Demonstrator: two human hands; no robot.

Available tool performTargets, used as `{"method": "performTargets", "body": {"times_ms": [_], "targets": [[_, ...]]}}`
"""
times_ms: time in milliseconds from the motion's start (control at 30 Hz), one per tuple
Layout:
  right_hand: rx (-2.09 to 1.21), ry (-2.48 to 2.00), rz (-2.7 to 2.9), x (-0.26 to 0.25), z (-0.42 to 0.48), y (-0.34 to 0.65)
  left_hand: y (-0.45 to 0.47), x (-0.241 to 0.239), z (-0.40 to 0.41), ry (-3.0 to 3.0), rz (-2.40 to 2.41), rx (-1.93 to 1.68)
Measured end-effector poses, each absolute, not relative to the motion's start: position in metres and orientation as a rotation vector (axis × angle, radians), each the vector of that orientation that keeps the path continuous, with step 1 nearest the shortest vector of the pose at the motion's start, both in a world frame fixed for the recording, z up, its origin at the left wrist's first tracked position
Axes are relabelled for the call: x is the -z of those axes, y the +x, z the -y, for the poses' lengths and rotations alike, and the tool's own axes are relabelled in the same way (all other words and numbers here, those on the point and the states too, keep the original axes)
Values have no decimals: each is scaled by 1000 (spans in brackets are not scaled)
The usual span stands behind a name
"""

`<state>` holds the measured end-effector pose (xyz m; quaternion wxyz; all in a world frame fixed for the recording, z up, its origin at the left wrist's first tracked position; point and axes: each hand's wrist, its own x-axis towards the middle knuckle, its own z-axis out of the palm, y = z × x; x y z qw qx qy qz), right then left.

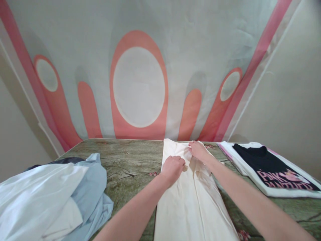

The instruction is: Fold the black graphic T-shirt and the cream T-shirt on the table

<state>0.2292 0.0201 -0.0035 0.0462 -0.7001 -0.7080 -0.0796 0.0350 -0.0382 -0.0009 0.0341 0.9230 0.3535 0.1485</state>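
Note:
A cream garment (195,204) lies folded into a long narrow strip down the middle of the table (130,160). My left hand (172,169) rests on its upper part with the fingers curled, pinching the fabric. My right hand (198,150) lies a little farther up, near the far end of the strip, its fingers gripping a fold of the same cloth. Both forearms reach in from the bottom of the view.
A heap of loose clothes, white (37,197) and light blue (96,187), lies at the left. At the right sit folded shirts, a black one with pink lettering (273,167) on top of a white one. A pink and grey patterned cloth (139,83) hangs behind the table.

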Motion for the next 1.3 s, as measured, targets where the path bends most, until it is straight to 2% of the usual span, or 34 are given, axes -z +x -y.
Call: {"method": "performTargets", "body": {"times_ms": [167, 400, 767, 1000, 1300], "targets": [[169, -2052, 2189, -6, 3, 236, 33, 7, 35, 2662, -1188, -575], [-337, -1609, 2301, 0, 47, 225, 33, 8, 37, 2603, -1217, -605], [186, -1875, 2344, 0, 42, 203, 31, 10, 36, 2590, -1183, -645], [358, -2034, 2354, 2, 21, 210, 31, 9, 36, 2585, -1158, -661], [416, -2084, 2306, 11, -10, 223, 30, 12, 36, 2612, -1140, -657]]}}
